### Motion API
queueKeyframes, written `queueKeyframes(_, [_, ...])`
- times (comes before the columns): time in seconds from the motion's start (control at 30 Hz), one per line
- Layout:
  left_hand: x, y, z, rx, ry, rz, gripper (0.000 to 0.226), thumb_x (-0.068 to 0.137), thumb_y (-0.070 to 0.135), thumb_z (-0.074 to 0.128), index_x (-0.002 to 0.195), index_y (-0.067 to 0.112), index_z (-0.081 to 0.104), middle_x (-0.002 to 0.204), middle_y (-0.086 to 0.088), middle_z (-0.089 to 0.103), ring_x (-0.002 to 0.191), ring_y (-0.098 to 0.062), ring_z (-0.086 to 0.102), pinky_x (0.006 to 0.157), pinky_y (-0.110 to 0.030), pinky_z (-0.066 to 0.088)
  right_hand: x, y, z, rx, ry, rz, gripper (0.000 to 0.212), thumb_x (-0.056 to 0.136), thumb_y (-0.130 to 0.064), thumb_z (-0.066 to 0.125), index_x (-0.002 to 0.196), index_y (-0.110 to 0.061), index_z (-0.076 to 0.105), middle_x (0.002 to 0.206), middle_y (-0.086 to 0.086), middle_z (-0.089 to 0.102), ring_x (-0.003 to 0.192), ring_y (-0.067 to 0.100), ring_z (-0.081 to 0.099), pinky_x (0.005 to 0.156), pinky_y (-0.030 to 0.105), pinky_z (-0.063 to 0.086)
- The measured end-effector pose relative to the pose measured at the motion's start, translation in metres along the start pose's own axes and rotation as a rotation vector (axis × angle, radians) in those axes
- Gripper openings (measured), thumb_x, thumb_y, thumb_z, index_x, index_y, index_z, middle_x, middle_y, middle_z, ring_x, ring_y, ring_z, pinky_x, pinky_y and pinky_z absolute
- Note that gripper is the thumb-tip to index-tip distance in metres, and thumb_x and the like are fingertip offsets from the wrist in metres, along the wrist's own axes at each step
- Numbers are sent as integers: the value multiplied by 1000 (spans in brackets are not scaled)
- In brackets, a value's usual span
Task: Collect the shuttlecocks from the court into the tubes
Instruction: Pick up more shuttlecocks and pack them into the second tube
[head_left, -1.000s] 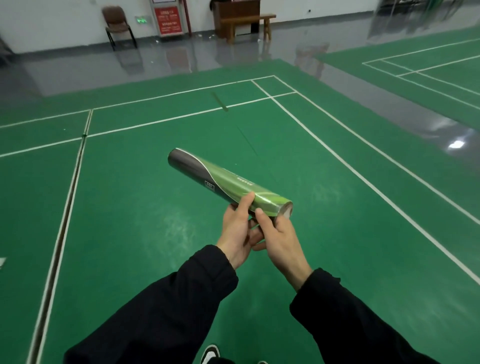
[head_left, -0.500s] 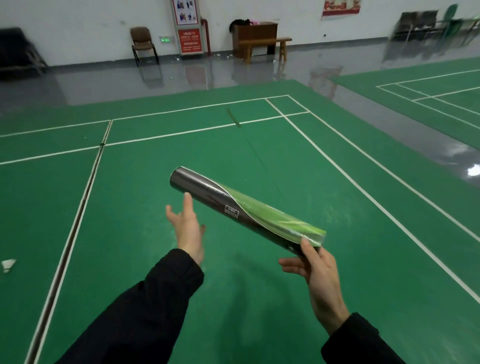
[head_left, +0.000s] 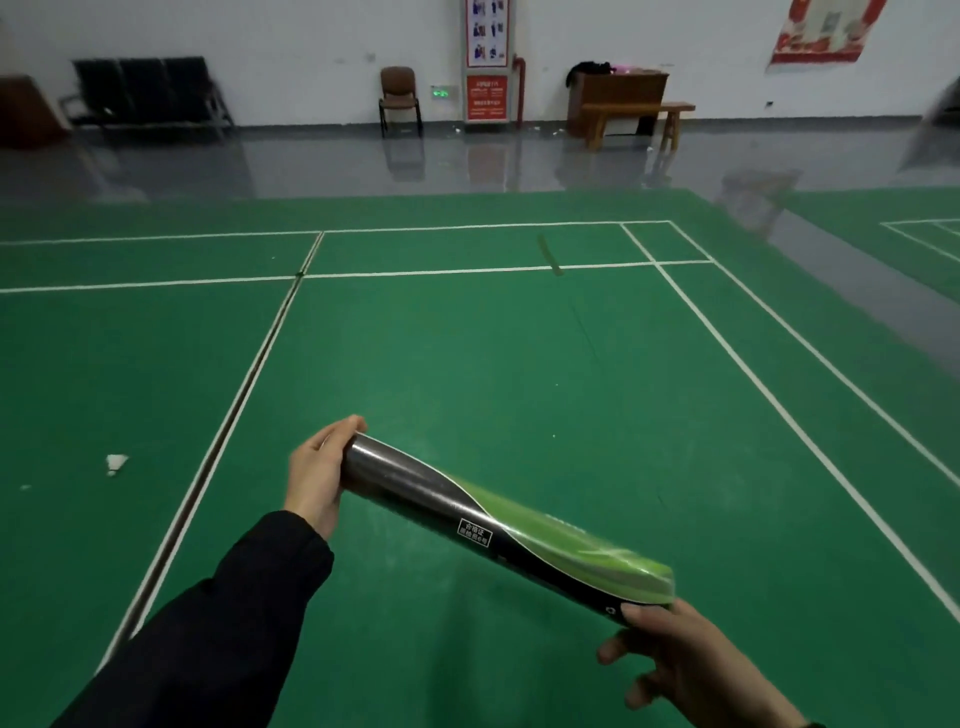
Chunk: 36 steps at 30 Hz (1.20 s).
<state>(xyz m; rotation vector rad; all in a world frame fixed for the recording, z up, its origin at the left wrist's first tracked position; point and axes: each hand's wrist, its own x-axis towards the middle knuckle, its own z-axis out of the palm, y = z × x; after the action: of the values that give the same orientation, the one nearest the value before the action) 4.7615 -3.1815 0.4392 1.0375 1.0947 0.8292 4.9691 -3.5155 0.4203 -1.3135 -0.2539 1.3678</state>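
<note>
Long black-and-green cardboard tube (head_left: 498, 525) held level: left hand (head_left: 317, 475) cupped over far end, right hand (head_left: 691, 660) pinching near end. Uncap, keep mouth up, head for white feathered shuttlecock (head_left: 115, 462) near court's left edge.

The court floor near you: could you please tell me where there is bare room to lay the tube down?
Bare green floor lies straight ahead, between the centre line and the right sideline, beyond the tube held in both hands, left and right. Left of the centre line a shuttlecock lies.
</note>
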Motion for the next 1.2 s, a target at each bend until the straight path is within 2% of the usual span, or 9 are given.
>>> queueKeyframes(0.1, [7,-5,-45,-157,158,-7,40,94,32,70,125,8,67,108,-9,64,97,-21,61,107,-45,48,36,-8,41,-26,68,-18,62,68,-31,86,121,-3,68,96,13,74,59,25,64,50,33,52])
queueKeyframes(0.17, [8,-6,-78,-342,270,-2,55,93,37,70,140,13,54,120,-11,65,109,-24,63,106,-48,50,64,-14,80,-23,80,-34,46,84,-31,72,117,0,66,84,10,70,49,23,61,48,34,54])
queueKeyframes(0.27, [-4,-15,-117,-572,329,-21,64,89,41,70,145,17,48,131,-16,67,118,-27,64,95,-44,55,100,-13,148,-71,16,-41,34,98,-27,59,116,1,65,96,16,68,48,24,61,50,37,57])
queueKeyframes(0.4, [-31,-42,-139,-579,237,-138,58,91,40,69,140,11,56,130,-18,69,118,-34,66,85,-46,59,135,7,248,-235,-180,-7,28,99,-25,60,113,-1,67,106,16,73,53,29,65,54,38,59])
queueKeyframes(0.53, [-32,-46,-190,-665,394,-136,66,83,42,78,139,14,58,124,-12,73,110,-30,70,76,-41,60,152,28,329,-371,-337,-35,17,98,-8,63,115,-10,64,105,9,75,55,29,67,48,34,56])
queueKeyframes(0.67, [-24,-37,-258,-723,546,-76,68,80,44,78,138,16,58,126,-11,72,116,-32,68,87,-45,58,173,43,387,-562,-475,-71,20,100,-5,60,111,-17,70,117,3,72,59,22,66,46,31,52])
queueKeyframes(0.9, [15,-26,-332,-736,636,-29,62,87,45,75,140,18,57,127,-10,72,116,-30,69,89,-45,58,225,45,470,-680,-715,72,24,105,-24,55,125,-23,67,133,-16,64,79,26,74,51,34,58])
queueKeyframes(1.07, [79,-10,-367,-769,631,-6,59,89,44,72,137,12,61,124,-11,73,114,-28,69,88,-44,57,289,34,526,-709,-758,78,27,105,-32,53,128,-22,65,134,-11,63,88,28,76,59,38,61])
queueKeyframes(1.2, [161,19,-403,-772,646,9,58,87,43,72,131,5,65,123,-17,72,112,-31,68,95,-48,57,359,12,585,-681,-727,3,21,102,-25,60,120,-21,71,123,-6,72,84,24,76,69,41,62])
